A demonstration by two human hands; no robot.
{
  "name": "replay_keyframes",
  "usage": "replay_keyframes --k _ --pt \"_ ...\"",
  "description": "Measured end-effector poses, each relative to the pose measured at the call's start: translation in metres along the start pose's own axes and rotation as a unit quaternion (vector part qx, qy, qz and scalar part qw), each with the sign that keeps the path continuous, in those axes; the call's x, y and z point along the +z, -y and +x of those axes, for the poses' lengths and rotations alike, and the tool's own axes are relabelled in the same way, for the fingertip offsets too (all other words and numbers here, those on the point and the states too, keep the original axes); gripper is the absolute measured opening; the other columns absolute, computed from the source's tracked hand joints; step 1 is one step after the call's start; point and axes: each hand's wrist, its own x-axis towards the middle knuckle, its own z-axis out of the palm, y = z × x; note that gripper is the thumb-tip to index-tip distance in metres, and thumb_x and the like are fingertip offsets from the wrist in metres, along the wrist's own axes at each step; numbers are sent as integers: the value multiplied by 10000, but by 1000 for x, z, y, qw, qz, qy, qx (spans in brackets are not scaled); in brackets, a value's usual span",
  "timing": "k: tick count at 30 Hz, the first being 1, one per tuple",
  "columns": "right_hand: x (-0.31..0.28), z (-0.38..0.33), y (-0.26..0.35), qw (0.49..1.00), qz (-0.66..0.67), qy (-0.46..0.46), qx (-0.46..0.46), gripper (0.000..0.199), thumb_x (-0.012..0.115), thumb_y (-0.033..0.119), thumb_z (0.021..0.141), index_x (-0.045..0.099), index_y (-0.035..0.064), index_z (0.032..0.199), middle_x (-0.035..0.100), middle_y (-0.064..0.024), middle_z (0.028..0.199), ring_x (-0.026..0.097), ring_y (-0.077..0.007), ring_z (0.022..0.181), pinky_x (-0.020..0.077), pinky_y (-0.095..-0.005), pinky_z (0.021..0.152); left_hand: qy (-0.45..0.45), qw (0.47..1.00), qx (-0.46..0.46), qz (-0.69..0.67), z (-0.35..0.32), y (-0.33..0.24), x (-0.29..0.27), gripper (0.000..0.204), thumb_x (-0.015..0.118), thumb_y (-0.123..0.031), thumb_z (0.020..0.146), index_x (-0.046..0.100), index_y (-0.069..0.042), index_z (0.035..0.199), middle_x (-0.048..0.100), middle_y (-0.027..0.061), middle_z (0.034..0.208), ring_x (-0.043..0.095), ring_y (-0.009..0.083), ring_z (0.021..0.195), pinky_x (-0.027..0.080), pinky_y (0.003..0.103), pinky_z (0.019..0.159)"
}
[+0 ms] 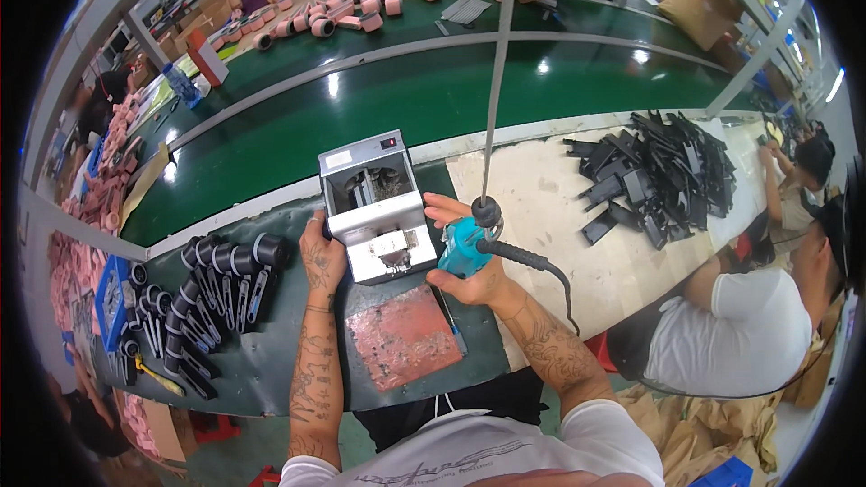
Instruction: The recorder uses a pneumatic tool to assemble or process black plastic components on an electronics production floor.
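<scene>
In the head view, a worker's tattooed arms frame a silver-grey screw feeder [379,215] standing at the worktable's [257,370] far edge, just beyond a worn red mat [406,338]. The left hand [322,254] lies against the feeder's left wall; its fingertips are hidden, so whether it grips cannot be told. The right hand [481,285] spreads at the opposite side, fingers extended and thumb toward the front corner, with a teal electric screwdriver [463,251] hanging before the palm; whether it is grasped is unclear. Good handling here would likely mean even pressure from both sides, the feeder kept level so loose contents stay put, and the screwdriver's black cable [523,257] clear of the wrist.
</scene>
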Motion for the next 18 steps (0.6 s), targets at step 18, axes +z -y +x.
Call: replay_keyframes --k 18 --pt "-1 3 6 1000 23 6 19 839 867 272 792 478 -3 1482 580 -166 1423 582 -275 1287 447 -371 1096 -1 1000 -9 24 -1 -6 0 402 600 -71 840 636 99 1202 674 275 1029 657 461 964 515 460 842"
